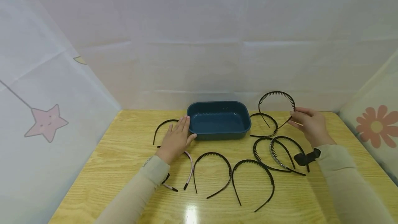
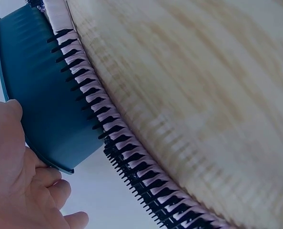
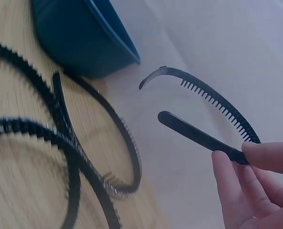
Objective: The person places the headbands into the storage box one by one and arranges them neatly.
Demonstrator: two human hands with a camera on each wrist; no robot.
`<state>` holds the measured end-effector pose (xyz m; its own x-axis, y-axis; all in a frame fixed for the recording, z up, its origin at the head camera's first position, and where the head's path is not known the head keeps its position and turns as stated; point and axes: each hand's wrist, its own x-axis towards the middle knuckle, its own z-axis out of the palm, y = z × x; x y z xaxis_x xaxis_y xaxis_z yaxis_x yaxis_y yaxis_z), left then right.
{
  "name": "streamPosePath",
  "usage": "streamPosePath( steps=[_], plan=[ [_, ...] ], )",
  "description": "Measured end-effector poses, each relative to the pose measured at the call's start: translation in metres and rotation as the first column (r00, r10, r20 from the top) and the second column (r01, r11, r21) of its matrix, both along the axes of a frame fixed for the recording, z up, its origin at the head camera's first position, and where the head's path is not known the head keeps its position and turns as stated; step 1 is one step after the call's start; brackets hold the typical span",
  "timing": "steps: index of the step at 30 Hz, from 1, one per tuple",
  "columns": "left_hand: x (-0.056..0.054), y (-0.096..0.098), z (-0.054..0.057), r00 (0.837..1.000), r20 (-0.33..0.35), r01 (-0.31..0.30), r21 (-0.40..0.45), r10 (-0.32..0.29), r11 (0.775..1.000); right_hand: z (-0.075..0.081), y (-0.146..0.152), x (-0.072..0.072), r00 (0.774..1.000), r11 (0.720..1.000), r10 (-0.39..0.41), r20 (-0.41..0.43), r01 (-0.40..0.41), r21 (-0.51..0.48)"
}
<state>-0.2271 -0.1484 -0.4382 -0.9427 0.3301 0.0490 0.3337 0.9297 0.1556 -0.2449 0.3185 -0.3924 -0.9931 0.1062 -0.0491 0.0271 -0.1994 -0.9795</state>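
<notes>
In the head view my right hand pinches a black toothed headband by one side, held up off the table. The right wrist view shows the thumb and fingertips on one arm of that headband, its free end pointing toward the bin. My left hand lies with fairly straight fingers against the left rim of a dark blue rectangular bin. Below the left hand is a pink headband with black tips, partly hidden by the wrist. Up close, its black teeth show through the pink wrapping.
Several black headbands lie on the wooden table: one left of the bin, others in front, and overlapping ones near the right wrist. Another touches the area right of the bin. White printed sheets stand behind and beside the table.
</notes>
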Motion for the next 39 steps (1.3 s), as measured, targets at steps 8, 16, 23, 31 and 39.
streamPosePath(
  steps=[8,16,23,31,39],
  plan=[
    [0.001,-0.003,0.0,1.0,-0.017,-0.001,0.001,0.001,1.0,0.003,-0.024,-0.002,0.995,0.992,0.099,-0.005,-0.099,-0.079],
    [0.002,-0.002,0.001,1.0,-0.018,0.002,-0.002,-0.002,1.0,0.004,-0.053,-0.005,0.987,0.986,0.158,0.036,-0.156,-0.055],
    [0.004,-0.001,0.003,1.0,-0.02,0.009,0.009,-0.009,1.0,0.008,-0.081,-0.008,0.983,0.984,0.175,0.046,-0.173,-0.051],
    [0.005,0.0,0.005,1.0,-0.022,0.003,0.004,-0.003,1.0,0.007,-0.114,-0.012,0.979,0.978,0.204,0.03,-0.203,-0.042],
    [0.005,0.002,0.006,1.0,-0.03,0.007,0.002,-0.007,1.0,0.009,-0.137,-0.013,0.971,0.971,0.237,0.027,-0.236,-0.036]
  ],
)
